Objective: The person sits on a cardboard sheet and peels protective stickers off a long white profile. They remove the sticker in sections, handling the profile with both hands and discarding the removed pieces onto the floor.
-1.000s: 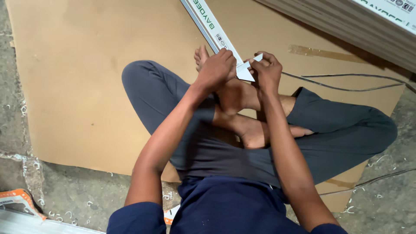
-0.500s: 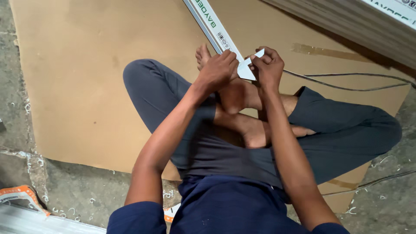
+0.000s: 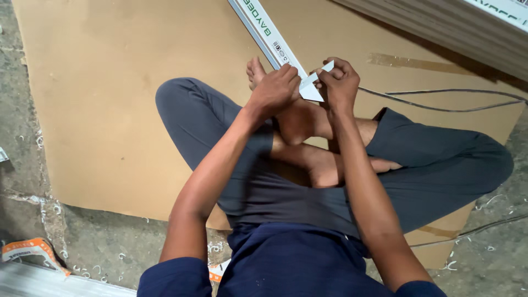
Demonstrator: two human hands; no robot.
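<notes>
The left hand (image 3: 275,88) is clenched over the near end of a long, narrow white profile strip wrapped in printed protective film (image 3: 268,36), pinning it just above the person's crossed bare feet (image 3: 300,118). The right hand (image 3: 340,82) pinches a loose, pointed white flap of that film (image 3: 312,87) between thumb and fingertips, lifted slightly off the strip. The two hands sit close together, almost touching, with the flap bridging them.

The strip looks stiff and straight, probably light for its length, so it would want a firm hold near the end to keep it from swinging. The film, by contrast, looks thin and soft, likely to tear or curl if pulled unevenly; the free corner is the natural place to grip it. The strip's surface seems smooth, possibly a little slippery under the fingers.

It runs from the hands diagonally up and away to the top edge of view, lying on a large brown cardboard sheet (image 3: 110,82) spread over the rough grey concrete floor (image 3: 33,181). The person sits cross-legged on that sheet in dark grey trousers (image 3: 440,165) and a dark blue shirt (image 3: 297,264). A thin dark cable (image 3: 440,107) trails across the cardboard to the right. A stack of pale boards or wrapped lengths (image 3: 456,27) lies at upper right, and an orange-and-white object (image 3: 30,250) sits at lower left among scattered white shavings (image 3: 88,269).
</notes>
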